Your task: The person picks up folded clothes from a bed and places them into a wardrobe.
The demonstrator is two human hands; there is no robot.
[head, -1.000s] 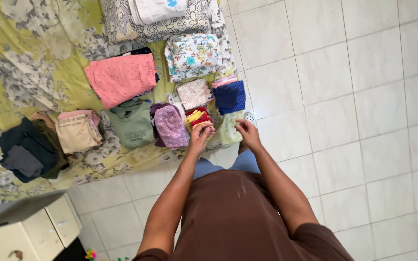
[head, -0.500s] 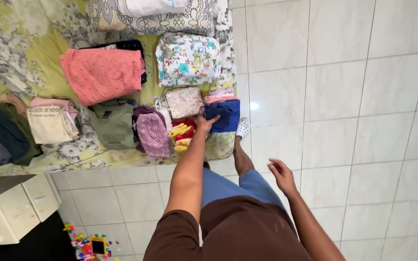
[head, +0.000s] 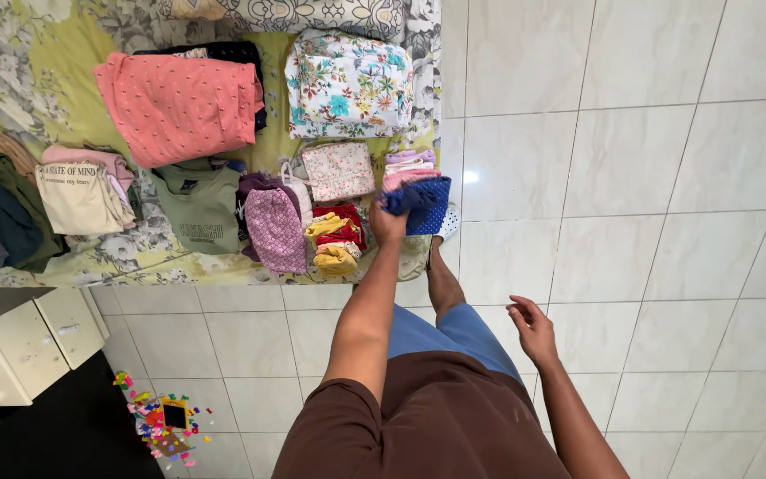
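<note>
Folded piles [head: 274,226] crowd bedspread [head: 64,106]; tiled floor [head: 631,177] rightward lies open.

Bright, even daylight; a small glare spot on the floor tiles [head: 469,176] at centre; shadows soft; tile lines bow at the edges; focus sharp.

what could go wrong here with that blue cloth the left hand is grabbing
The left hand grips the blue dotted cloth bunched at one end, so its fold may come undone as it lifts. The cloth lies on the pink folded pile, which might be dragged askew. The right hand hangs free, giving no support.
</note>
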